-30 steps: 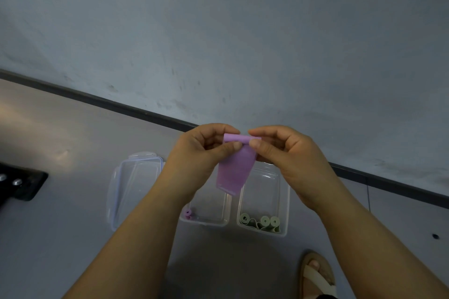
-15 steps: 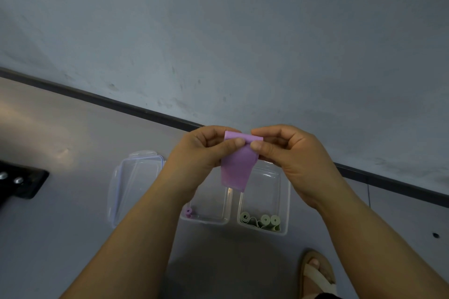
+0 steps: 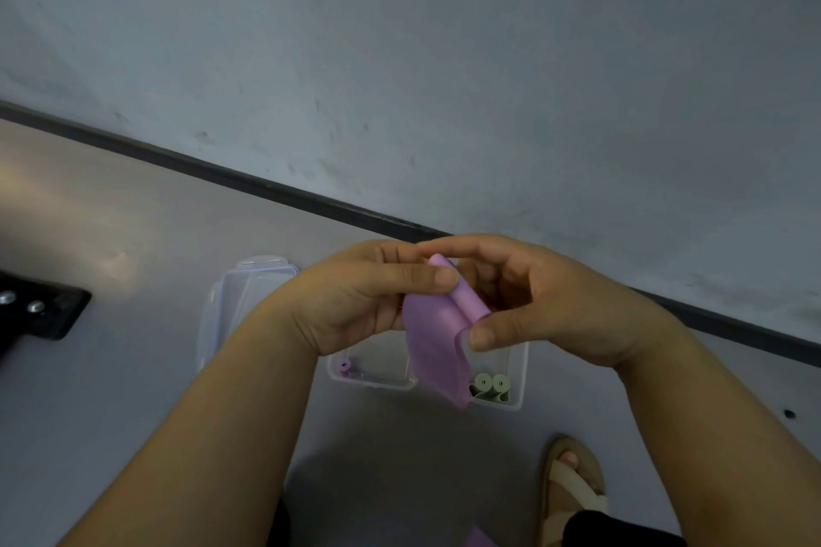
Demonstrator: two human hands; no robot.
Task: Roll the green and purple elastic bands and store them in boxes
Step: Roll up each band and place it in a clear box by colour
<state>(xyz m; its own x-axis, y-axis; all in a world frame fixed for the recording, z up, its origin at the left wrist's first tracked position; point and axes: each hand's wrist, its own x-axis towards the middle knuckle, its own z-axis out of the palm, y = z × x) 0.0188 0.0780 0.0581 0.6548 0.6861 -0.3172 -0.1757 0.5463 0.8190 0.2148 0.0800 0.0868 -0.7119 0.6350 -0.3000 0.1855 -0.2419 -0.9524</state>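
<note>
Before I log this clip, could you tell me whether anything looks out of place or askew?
Nothing spilled. The purple band, pinched by the left hand and right hand, has its rolled end slanted to the hanging tail, so it may wind crooked. The green rolls in the right box trail loose ends.

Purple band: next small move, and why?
Probably wind the roll one more turn down the tail: left hand and right hand pinch the purple band, only its top is rolled, and a loose tail hangs over the boxes.
</note>
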